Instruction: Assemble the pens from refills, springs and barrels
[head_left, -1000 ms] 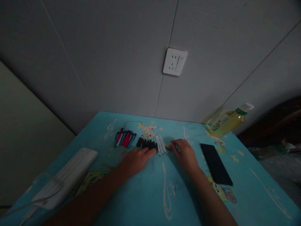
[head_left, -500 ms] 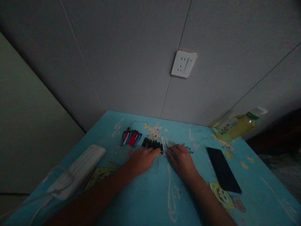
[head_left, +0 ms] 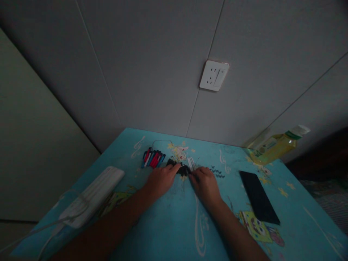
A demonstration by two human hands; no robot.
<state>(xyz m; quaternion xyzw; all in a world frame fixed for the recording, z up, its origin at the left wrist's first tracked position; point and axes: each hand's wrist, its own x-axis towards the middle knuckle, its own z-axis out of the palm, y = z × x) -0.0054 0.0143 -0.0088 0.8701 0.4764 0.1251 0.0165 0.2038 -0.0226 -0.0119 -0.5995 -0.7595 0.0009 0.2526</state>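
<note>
My left hand (head_left: 162, 178) is closed at the left end of a row of short black tubes (head_left: 184, 170). A small pale tip shows by its fingertips; what they grip is too small to name. My right hand (head_left: 206, 182) is closed in a pinch at the row's right end. Something dark shows at those fingertips, but I cannot make it out. Several thin white sticks, like pen refills (head_left: 191, 163), lie side by side just beyond the right hand. Left of the tubes lies a bunch of red, blue and white pen barrels (head_left: 153, 158).
Tiny dark pieces (head_left: 217, 171) lie in rows right of my right hand. A black flat case (head_left: 259, 197) lies farther right, with a bottle of yellow liquid (head_left: 274, 148) behind it. A white power strip (head_left: 94, 195) with cords is at left. The wall holds a socket (head_left: 214, 76).
My left hand has moved slightly up and left to the black tubes, apart from my right hand. The right hand has shifted slightly left. The view has tilted a little.
</note>
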